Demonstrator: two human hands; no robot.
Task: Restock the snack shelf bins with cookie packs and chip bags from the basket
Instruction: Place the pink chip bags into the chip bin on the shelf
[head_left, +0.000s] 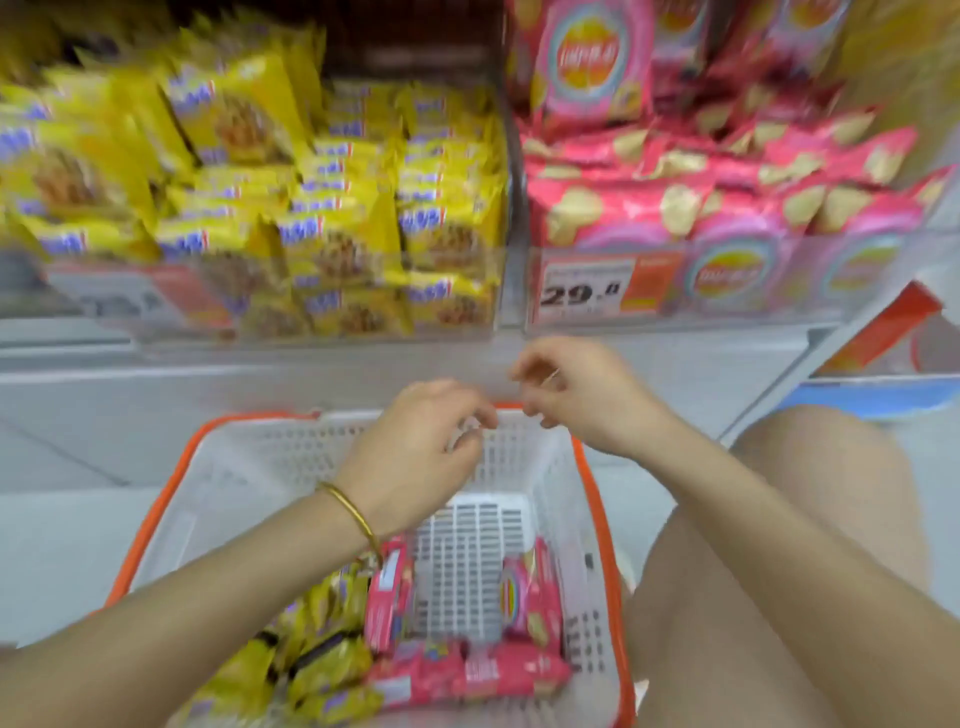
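Observation:
A white basket with an orange rim stands on the floor below me. Yellow cookie packs lie in its near left part and pink chip bags in its near middle. My left hand hovers over the basket's far side, fingers loosely curled and holding nothing. Just above the far rim, my right hand is also loosely curled and empty. On the shelf ahead, the left bin is filled with yellow cookie packs and the right bin with pink chip bags.
A clear plastic front with price tags, one reading 29, fences both bins. My bare knee is at the right of the basket. An orange sign leans at the far right. Grey floor lies to the left.

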